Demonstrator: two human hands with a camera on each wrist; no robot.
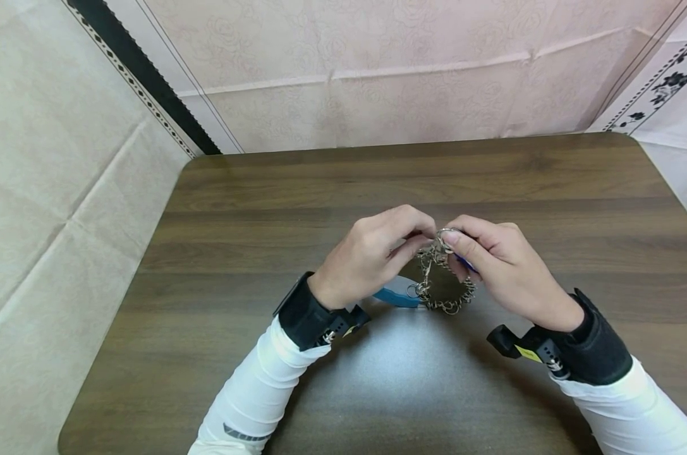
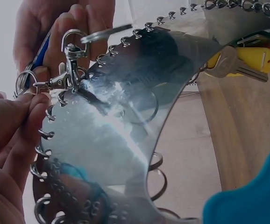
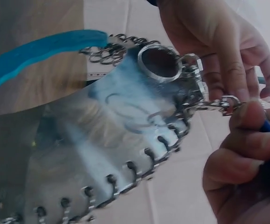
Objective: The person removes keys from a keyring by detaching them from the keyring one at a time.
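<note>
A shiny curved metal plate (image 2: 111, 144) hangs below my hands, its edge lined with small metal rings and stamped numbers along one part. In the head view this ring-edged plate (image 1: 445, 306) shows under the fingers. My left hand (image 1: 371, 253) pinches the end of a small swivel clasp (image 2: 58, 83) joined to the plate's edge. Opposite it, my right hand (image 1: 502, 265) holds a thin split ring (image 2: 25, 84) between thumb and finger, fingertips meeting the left ones. A blue item (image 2: 42, 52) lies in the right fingers, mostly hidden.
A teal handle (image 1: 400, 298) sits beside the plate, below the left hand. In the left wrist view a key (image 2: 230, 63) and a yellow object (image 2: 259, 58) hang behind the plate. Everything is over a brown wooden table (image 1: 206, 354), with patterned cloth (image 1: 377, 107) beyond its far edge.
</note>
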